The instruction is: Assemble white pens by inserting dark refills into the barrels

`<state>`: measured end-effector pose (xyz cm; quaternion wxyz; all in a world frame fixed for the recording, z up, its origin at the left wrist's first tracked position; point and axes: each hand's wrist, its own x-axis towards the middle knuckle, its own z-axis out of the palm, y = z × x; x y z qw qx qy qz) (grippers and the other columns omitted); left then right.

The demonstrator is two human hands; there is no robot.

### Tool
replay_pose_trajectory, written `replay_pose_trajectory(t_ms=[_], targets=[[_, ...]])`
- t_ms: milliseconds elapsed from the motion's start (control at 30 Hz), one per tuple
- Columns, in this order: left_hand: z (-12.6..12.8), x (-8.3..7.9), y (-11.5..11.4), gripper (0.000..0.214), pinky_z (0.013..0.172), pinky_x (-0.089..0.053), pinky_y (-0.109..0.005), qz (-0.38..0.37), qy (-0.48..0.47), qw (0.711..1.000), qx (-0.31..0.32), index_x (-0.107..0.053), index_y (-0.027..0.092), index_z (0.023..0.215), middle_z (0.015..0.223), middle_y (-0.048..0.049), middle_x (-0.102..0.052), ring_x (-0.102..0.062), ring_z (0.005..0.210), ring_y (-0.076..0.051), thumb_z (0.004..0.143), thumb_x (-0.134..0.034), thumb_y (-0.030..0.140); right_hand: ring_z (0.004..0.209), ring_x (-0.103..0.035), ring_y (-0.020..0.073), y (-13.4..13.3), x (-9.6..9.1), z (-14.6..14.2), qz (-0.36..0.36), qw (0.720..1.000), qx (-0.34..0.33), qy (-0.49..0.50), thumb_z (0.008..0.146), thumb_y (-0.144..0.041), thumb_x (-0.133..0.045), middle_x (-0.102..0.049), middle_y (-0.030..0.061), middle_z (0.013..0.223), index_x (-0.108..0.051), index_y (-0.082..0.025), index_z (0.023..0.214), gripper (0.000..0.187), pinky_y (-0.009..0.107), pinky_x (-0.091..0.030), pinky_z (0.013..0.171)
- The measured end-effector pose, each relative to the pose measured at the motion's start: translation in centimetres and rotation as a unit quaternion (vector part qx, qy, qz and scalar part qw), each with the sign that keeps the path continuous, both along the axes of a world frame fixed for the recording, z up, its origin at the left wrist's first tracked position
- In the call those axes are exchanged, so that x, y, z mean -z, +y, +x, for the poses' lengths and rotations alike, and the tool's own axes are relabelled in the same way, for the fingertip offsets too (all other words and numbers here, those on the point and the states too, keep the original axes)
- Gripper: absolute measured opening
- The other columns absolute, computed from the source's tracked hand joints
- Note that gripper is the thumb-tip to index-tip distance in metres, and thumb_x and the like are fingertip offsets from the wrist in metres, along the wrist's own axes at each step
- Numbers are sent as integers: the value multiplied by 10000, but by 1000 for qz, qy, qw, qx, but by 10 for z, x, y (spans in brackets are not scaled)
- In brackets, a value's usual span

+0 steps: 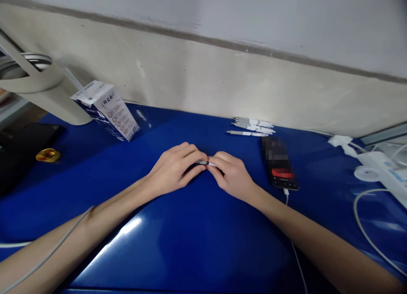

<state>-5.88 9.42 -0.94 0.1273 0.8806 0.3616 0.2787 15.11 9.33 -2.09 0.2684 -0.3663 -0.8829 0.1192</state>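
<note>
Over the middle of the blue table, my left hand (178, 165) and my right hand (233, 174) meet fingertip to fingertip. Both pinch one slim white and grey pen (208, 163) between thumb and fingers. Most of its length is hidden inside the hands; only a short stretch with a dark band shows. Several similar pens (252, 125) lie in a loose pile near the wall, beyond my right hand. One of them rests a little apart at the near side of the pile.
A phone (280, 162) with a charging cable lies right of my right hand. At the left stand a drink carton (110, 112) with a straw and a tall beige container (54, 95). A gold coil (48, 155) lies nearby. A white power strip (381, 171) is far right.
</note>
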Motion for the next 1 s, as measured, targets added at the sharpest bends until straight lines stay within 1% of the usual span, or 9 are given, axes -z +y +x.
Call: replay_pose_trajectory(t_ms=[133,233,333,433,567,700,767,867,1000], targets=[[0,2,0,269,690,-449,-290,-32,15,997,-69,-590,183,1024,847,-40,-642,-585,764,-163,978,-394,361,767,-559,158,0,0,0,-1,1000,0,6,956,-236,-442,-614,62,862,-624,-178,968,191,293,-462,714],[-1,3,1,266,686,-441,-284,-15,13,999,-37,-603,179,940,817,-34,-638,-568,746,-154,984,-383,323,764,-558,158,0,0,0,-5,1000,0,3,957,-241,-442,-620,60,861,-629,-188,966,194,294,-459,715],[-1,1,1,216,739,-451,-293,-1,-9,1000,-12,-589,185,1020,934,-53,-639,-566,835,-163,967,-422,313,723,-543,152,1,0,0,-2,1000,9,3,954,-242,-442,-601,48,809,-638,-187,956,204,285,-454,682],[-1,0,0,240,740,-456,-302,-14,-12,999,-31,-569,186,1066,958,-56,-639,-574,846,-172,952,-451,361,720,-548,151,1,1,0,3,1000,11,5,953,-236,-438,-600,48,811,-642,-184,970,211,283,-454,677],[-1,2,1,249,688,-438,-288,-27,1,999,-42,-592,180,958,831,-30,-643,-566,752,-155,979,-396,332,757,-564,155,0,1,0,-4,1000,6,8,953,-243,-449,-620,56,856,-638,-192,967,196,284,-457,706],[-1,1,1,193,747,-440,-292,-12,-17,1000,-9,-582,183,1015,942,-44,-635,-557,841,-161,966,-430,291,716,-543,147,0,-1,0,-4,1000,13,4,953,-240,-450,-597,44,803,-637,-182,948,196,274,-446,683],[-1,0,1,194,754,-442,-294,-19,-21,1000,-13,-572,185,1049,967,-47,-631,-558,859,-163,960,-439,296,704,-534,143,0,-1,0,-3,1000,16,6,954,-241,-449,-586,40,790,-635,-180,951,196,271,-440,672],[-1,0,1,221,713,-438,-292,-35,-4,999,-36,-579,182,1011,880,-34,-641,-561,795,-159,973,-410,321,722,-537,144,0,-1,0,-6,1000,12,5,957,-246,-447,-595,45,816,-630,-182,954,194,274,-437,680],[1,5,3,272,679,-428,-286,-26,9,999,-32,-593,174,933,805,-25,-638,-554,747,-157,989,-374,325,741,-539,144,-1,0,0,-9,1000,6,2,956,-241,-453,-607,55,844,-628,-168,934,191,280,-435,696]])
